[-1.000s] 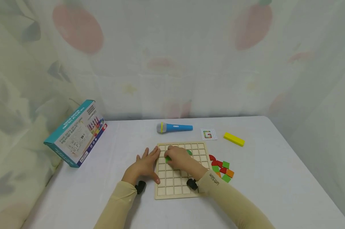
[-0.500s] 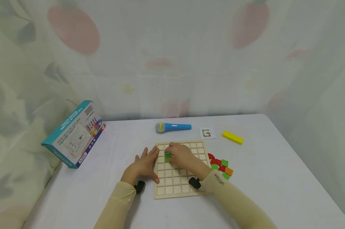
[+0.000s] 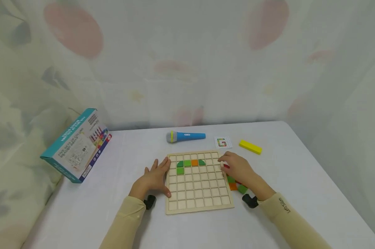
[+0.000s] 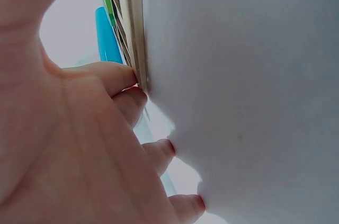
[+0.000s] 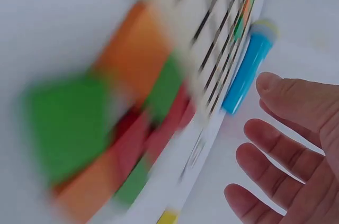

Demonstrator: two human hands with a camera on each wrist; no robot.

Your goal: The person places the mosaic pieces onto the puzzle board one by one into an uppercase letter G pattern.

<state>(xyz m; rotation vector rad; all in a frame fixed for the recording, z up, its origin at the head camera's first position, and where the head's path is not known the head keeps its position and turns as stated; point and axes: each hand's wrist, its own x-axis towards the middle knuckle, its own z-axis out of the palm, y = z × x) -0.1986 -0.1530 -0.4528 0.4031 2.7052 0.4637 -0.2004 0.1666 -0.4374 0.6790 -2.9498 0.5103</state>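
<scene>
A wooden grid board (image 3: 197,197) lies on the white table. In its top rows sit green pieces (image 3: 180,167) and one orange piece (image 3: 194,162). My left hand (image 3: 154,177) lies flat on the table, fingers straight, touching the board's left edge (image 4: 136,49). My right hand (image 3: 237,167) hovers with relaxed fingers (image 5: 275,150) over a pile of red, green and orange pieces (image 3: 235,185) to the right of the board, holding nothing. The right wrist view shows that pile (image 5: 106,128) blurred.
A blue toy microphone (image 3: 185,136), a small pattern card (image 3: 222,142) and a yellow block (image 3: 250,146) lie behind the board. A teal box (image 3: 76,145) leans at the table's left edge. A patterned curtain hangs behind.
My right hand left the board's upper left, where a green piece now lies, and moved right over the loose pieces. The left hand stayed put.
</scene>
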